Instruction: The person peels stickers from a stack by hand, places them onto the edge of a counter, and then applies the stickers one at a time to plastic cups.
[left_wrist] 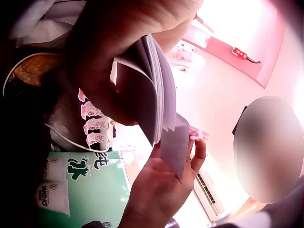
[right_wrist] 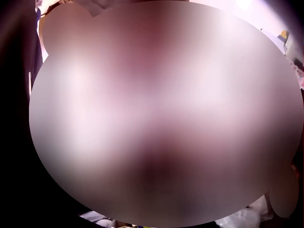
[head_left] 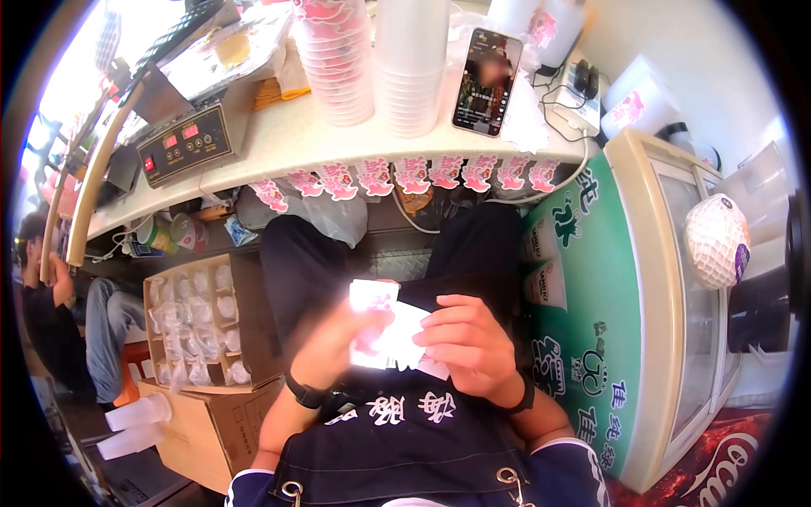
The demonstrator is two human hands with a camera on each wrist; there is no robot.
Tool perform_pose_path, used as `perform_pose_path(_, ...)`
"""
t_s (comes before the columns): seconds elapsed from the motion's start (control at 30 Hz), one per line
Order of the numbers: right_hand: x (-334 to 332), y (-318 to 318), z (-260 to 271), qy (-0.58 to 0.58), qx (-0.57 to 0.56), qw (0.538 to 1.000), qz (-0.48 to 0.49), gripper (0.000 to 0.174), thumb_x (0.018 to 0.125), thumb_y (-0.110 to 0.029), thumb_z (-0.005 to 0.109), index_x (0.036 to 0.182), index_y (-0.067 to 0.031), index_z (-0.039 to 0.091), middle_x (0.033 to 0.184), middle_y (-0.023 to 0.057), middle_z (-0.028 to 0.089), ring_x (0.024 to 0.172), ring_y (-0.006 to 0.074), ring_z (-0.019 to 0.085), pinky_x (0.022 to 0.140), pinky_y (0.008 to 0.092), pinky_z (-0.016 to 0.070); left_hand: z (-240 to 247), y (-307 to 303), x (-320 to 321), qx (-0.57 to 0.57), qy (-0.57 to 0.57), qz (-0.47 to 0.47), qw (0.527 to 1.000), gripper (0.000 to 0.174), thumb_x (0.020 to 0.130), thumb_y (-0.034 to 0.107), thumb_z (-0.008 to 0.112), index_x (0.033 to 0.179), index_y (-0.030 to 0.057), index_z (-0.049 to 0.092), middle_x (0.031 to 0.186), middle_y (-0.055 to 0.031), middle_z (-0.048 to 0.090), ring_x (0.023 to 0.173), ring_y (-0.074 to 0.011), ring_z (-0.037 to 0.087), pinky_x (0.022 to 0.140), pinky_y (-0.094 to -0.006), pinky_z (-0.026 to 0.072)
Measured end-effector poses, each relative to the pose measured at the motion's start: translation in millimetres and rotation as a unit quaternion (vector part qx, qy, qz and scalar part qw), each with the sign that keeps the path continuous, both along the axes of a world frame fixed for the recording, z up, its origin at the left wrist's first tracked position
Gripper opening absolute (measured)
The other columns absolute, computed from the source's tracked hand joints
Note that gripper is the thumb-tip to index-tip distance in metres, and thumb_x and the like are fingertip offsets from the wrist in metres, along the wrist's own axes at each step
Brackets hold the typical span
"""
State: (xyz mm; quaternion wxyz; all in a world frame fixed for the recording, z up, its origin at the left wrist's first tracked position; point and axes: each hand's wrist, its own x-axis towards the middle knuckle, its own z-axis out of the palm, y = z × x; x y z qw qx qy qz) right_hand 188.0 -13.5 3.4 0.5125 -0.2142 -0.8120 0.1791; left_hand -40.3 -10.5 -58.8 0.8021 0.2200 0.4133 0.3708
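I read the left hand's (head_left: pixel 331 338) grip as curled round a stack of sheets (head_left: pixel 393 338) over the lap, below the desk (head_left: pixel 279 139), probably to steady it. The right hand (head_left: pixel 469 342) pinches the front sheet (left_wrist: pixel 175 142). The left wrist view shows the separate leaves, which are lost to glare in the head view. The right wrist view shows nothing usable.

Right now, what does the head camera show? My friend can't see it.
A left hand and a right hand hold a stack of white sheets. Ahead, a counter carries cups and a phone; a green freezer stands to the right.
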Motion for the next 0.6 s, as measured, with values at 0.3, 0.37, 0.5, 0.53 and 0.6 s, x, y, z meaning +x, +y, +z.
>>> perform_pose_path(0.3,-56.1,40.4,15.2,0.182,-0.193,0.947,0.183,0.041,0.079,0.006,0.076,0.117,0.0013,0.061,0.092,0.0135,0.071,0.084,0.0249,0.068,0.082,0.0362,0.0530,-113.3,-19.0,-91.8,0.039,0.053,-0.005,0.998,0.034,0.096,0.015,0.056,0.127,0.0045,0.064,0.116,-0.0075,0.069,0.088,-0.0121,0.062,0.076,-0.0247,0.0492)
perform_pose_path(0.37,-72.1,59.7,16.8,0.159,-0.239,0.927,0.243,0.041,0.080,0.005,0.076,0.119,0.0005,0.063,0.096,0.0102,0.072,0.089,0.0193,0.069,0.085,0.0300,0.0524,-70.9,-28.6,-97.3,0.009,0.019,0.051,0.999,0.037,0.094,0.014,0.058,0.128,-0.0010,0.062,0.117,-0.0095,0.067,0.103,-0.0175,0.062,0.091,-0.0315,0.0479)
perform_pose_path(0.5,-105.3,69.6,16.8,0.201,-0.337,0.885,0.250,0.034,0.082,0.010,0.072,0.114,0.0054,0.064,0.093,0.0114,0.070,0.088,0.0171,0.070,0.082,0.0299,0.0555,-24.0,-52.6,-93.6,0.336,0.231,0.102,0.907,0.056,0.094,0.017,0.060,0.143,-0.0042,0.044,0.136,-0.0124,0.055,0.125,-0.0226,0.054,0.107,-0.0351,0.0409)
perform_pose_path(0.53,-114.0,66.4,17.0,0.219,-0.348,0.885,0.220,0.033,0.081,0.011,0.072,0.113,0.0042,0.065,0.093,0.0106,0.071,0.086,0.0159,0.070,0.077,0.0279,0.0561,-11.6,-49.8,-87.2,0.351,0.225,0.125,0.900,0.060,0.094,0.018,0.059,0.146,-0.0042,0.039,0.137,-0.0123,0.054,0.125,-0.0219,0.053,0.106,-0.0345,0.0413)
perform_pose_path(0.6,-128.3,63.5,15.8,0.171,-0.255,0.946,0.107,0.032,0.080,0.011,0.072,0.111,0.0017,0.067,0.092,0.0096,0.072,0.082,0.0145,0.070,0.071,0.0261,0.0556,-19.8,-37.2,-94.1,0.051,-0.197,0.228,0.952,0.053,0.105,0.041,0.047,0.140,0.0011,0.046,0.117,-0.0092,0.060,0.101,-0.0157,0.060,0.093,-0.0309,0.0488)
